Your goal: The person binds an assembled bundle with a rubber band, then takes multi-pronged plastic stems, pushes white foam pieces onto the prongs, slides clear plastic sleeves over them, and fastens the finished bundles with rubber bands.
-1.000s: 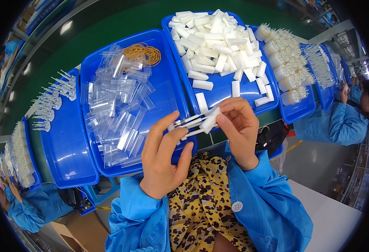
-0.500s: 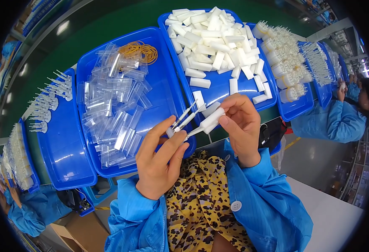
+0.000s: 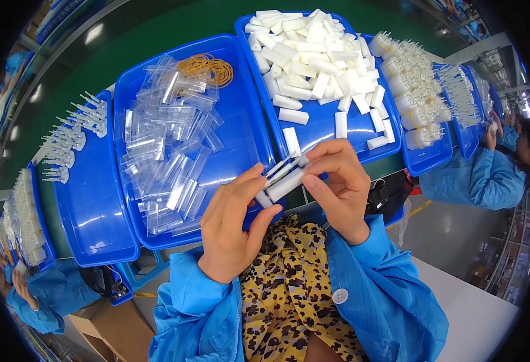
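Observation:
My left hand (image 3: 235, 217) is closed around the near-left end of a small bundle. In it is a white foam block (image 3: 285, 186) and, alongside, a few thin white rods (image 3: 282, 167). My right hand (image 3: 339, 186) pinches the other end of the bundle between thumb and fingers. Both hands meet over the front edges of two blue trays. How the rods sit against the foam is partly hidden by my fingers. Behind my hands, many loose white foam blocks (image 3: 304, 69) fill the right tray, one of them close to my right fingertips.
In the left blue tray (image 3: 241, 114) lie clear plastic sleeves (image 3: 177, 145) and tan rubber bands (image 3: 207, 70). White rods (image 3: 87, 123) stand bunched in a tray farther left. Bundled foam pieces (image 3: 410, 78) fill a tray on the right. Co-workers in blue (image 3: 464, 175) sit at both sides.
My right hand has tilted inward and moved slightly left and down. The foam block has come down alongside the rods, which earlier fanned apart from it above my left fingers.

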The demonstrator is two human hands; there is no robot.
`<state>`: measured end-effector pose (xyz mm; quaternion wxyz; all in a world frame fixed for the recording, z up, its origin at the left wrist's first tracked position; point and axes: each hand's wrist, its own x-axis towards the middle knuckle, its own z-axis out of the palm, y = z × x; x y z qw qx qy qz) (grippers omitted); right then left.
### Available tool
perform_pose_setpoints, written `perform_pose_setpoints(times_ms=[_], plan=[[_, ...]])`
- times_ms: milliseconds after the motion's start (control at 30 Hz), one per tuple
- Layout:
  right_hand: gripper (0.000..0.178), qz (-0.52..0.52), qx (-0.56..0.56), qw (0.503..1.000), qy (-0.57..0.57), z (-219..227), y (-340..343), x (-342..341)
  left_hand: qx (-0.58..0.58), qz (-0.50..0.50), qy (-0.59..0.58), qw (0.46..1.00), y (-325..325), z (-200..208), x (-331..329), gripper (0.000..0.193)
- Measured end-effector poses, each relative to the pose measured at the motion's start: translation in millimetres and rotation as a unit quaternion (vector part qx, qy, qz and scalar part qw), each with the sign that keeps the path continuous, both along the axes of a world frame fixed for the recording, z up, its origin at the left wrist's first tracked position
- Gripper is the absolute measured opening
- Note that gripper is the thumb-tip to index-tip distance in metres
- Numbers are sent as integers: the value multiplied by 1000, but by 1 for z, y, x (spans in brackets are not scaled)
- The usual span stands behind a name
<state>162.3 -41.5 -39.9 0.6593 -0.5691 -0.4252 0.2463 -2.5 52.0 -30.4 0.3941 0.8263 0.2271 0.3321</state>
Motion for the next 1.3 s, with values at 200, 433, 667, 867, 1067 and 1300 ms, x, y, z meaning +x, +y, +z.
perform_pose_setpoints(times_ms=[200,433,667,867,1067,1300], plan=[[19,-24,6,988,-152,4,8,0,-74,21,-44,996,9,-8,-7,43],[27,21,-66,954,-292,2,25,0,-249,33,-159,955,26,-1,-26,35],[29,-69,-181,915,-355,-2,27,38,-274,1,-161,948,26,-9,-37,19],[24,8,-205,885,-418,0,39,32,-158,45,-102,981,19,3,-20,14],[20,43,-210,919,-332,-2,39,40,-101,74,-57,990,13,4,-15,15],[25,-37,-112,993,-14,-10,35,48,-33,94,-46,994,13,2,-10,13]])
